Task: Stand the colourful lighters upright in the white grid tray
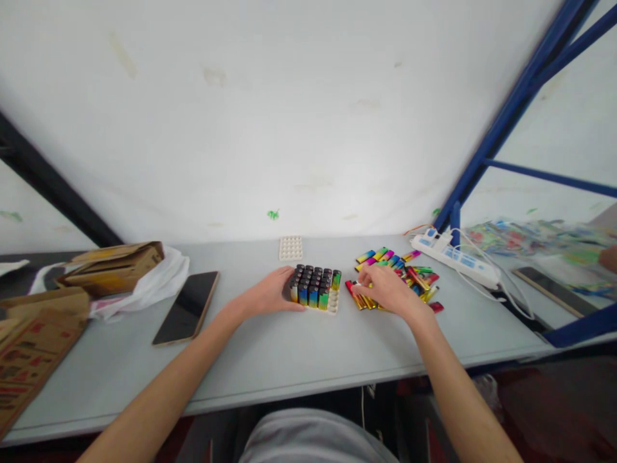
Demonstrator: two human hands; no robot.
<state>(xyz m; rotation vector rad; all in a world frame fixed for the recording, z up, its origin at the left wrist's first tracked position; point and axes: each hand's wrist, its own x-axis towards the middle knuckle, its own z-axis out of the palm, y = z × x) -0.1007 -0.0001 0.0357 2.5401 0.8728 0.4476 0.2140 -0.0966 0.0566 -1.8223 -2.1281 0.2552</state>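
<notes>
Several colourful cylinders with dark tops point(313, 286) stand upright in rows in a white tray point(332, 304), whose right column shows bare sockets in front of one cylinder at its back. My left hand point(277, 291) is wrapped round the left side of this block. Over the left part of a loose pile of shiny multicoloured cylinders point(414, 276) is my right hand point(383, 287), its fingers bent together; what they hold, if anything, is too small to make out.
Behind the block lies a second white tray point(291, 248). A phone point(187, 307), cardboard boxes point(113, 267) and a white bag point(166, 276) are at the left. On the right are a power strip point(456, 257), blue frame bars, another phone point(554, 290) and a person's hand point(608, 258).
</notes>
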